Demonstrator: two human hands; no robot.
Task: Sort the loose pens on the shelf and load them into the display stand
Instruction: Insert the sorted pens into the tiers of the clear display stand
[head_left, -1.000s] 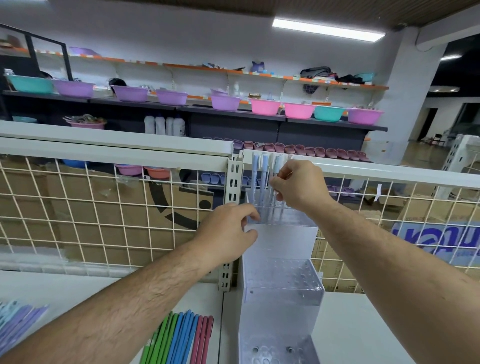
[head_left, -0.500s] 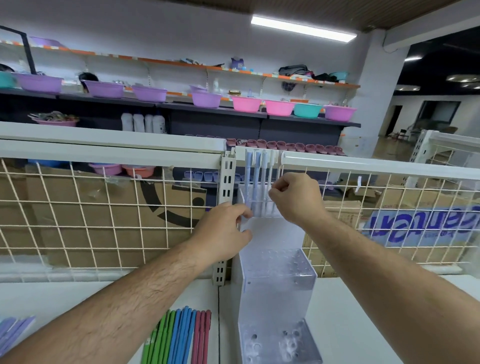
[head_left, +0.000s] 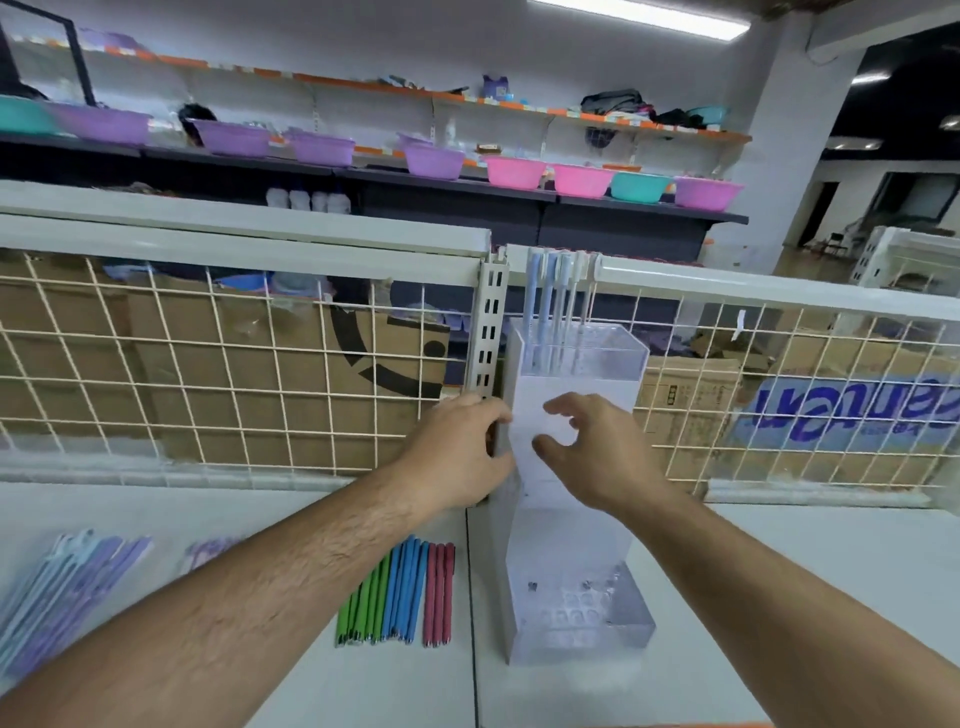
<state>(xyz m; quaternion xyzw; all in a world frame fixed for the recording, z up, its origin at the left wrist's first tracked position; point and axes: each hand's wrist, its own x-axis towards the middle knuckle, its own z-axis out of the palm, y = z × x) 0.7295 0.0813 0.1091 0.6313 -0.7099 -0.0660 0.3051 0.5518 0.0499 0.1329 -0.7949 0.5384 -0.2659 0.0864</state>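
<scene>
The left hand (head_left: 460, 454) is holding the display stand (head_left: 571, 535) by its left wall, with the fingers curled round the edge. The right hand (head_left: 597, 457) is hovering in front of the stand's middle section, fingers loosely curled and spread, gripping nothing. Whether its fingertips are touching the acrylic cannot be determined.

The loaded pens (head_left: 550, 306), pale blue and white, are standing upright in the top tier, well above both hands. The bottom tier (head_left: 576, 613) is showing holes only, with no pens in it.

The loose pen row (head_left: 396, 592) (green, blue, red) is lying flat on the shelf (head_left: 779, 597), just beside the stand's base on its left side. A lilac pen batch (head_left: 72, 582) is lying further left, well apart from the stand.

Critical relation: the loose pen row is lying below and to the left of both hands, toward the person. Its long axis is running front to back, roughly parallel to the stand's side wall. The left hand is the nearer of the two, and the stand itself is separating the right hand from the row.

Judgement: the next pick is best suited to the left hand, descending and closing across the barrels while the right hand takes over steadying the stand. Each pen then needs turning from flat to upright before entering a hole
</scene>
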